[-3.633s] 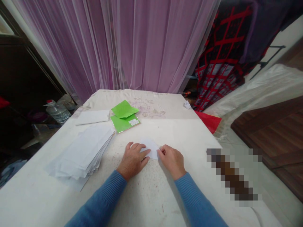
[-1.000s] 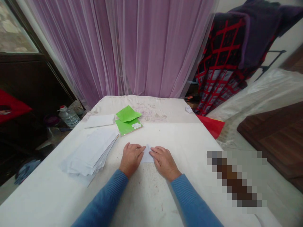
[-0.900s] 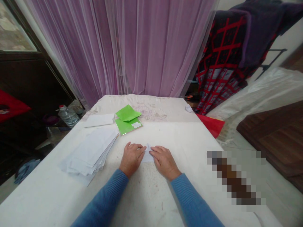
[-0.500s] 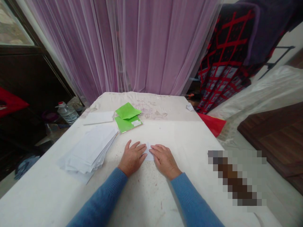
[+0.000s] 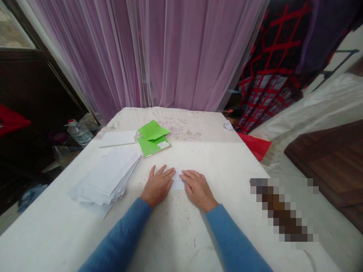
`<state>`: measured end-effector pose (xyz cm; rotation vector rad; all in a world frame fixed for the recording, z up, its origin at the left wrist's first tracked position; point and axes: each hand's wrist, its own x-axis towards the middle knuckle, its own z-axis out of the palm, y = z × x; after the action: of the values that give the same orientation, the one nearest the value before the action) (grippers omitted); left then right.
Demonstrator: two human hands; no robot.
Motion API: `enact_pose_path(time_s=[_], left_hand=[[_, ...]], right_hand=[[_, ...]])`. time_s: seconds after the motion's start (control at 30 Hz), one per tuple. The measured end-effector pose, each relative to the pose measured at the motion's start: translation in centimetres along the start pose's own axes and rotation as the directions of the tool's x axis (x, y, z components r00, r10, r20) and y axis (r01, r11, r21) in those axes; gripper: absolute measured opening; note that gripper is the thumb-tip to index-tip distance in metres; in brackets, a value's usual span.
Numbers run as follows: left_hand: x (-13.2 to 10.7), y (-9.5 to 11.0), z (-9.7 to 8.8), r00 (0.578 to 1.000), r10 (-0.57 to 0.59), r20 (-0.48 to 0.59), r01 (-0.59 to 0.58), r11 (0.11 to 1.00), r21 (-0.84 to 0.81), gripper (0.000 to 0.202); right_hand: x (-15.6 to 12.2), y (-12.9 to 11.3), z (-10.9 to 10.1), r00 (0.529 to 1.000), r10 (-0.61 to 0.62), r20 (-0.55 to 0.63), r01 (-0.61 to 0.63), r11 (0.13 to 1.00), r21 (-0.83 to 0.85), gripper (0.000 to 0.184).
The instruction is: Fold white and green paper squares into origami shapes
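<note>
The left hand's fingers (image 5: 166,174) are spread and the right hand's fingers (image 5: 189,176) lie close together, both flat and pinching nothing. The small folded white paper (image 5: 178,184) sits between the left hand (image 5: 157,186) and the right hand (image 5: 197,190), touching both, on the table (image 5: 181,230). Even, flat pressure should keep its edges aligned. A stack of white paper (image 5: 104,177) lies to the left, and green paper (image 5: 153,130) lies farther ahead.
</note>
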<state>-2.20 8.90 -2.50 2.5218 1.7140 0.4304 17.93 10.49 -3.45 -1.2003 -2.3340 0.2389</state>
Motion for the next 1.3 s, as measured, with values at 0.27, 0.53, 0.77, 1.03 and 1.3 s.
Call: enact_pose_path(time_s=[0.27,0.53,0.77,1.03,1.3], left_hand=[[0.0,0.1,-0.1,1.000,0.009,-0.001,-0.009,1.000,-0.004,0.041],[-0.1,0.1,0.3,0.999,0.046,-0.014,-0.045,0.997,0.054,0.043],[0.4,-0.2,0.4,1.000,-0.028,0.008,0.027,0.993,0.115,0.043],[0.7,-0.6,0.4,0.999,-0.030,-0.014,0.031,0.996,0.084,0.040],[2.6,-1.0,0.3,0.998,-0.010,0.056,0.006,0.997,0.076,0.042]], right_hand=[[0.0,-0.5,-0.5,0.998,-0.017,0.062,0.022,0.997,-0.072,0.044],[0.2,-1.4,-1.0,0.995,-0.042,0.088,0.055,0.988,-0.144,0.034],[0.3,-2.2,-1.2,0.993,-0.020,0.113,0.045,0.975,-0.218,0.024],[0.3,-2.0,-1.1,0.994,-0.016,0.104,0.035,0.983,-0.182,0.023],[0.4,-2.1,-1.3,0.993,-0.005,0.122,0.027,0.983,-0.183,0.025]])
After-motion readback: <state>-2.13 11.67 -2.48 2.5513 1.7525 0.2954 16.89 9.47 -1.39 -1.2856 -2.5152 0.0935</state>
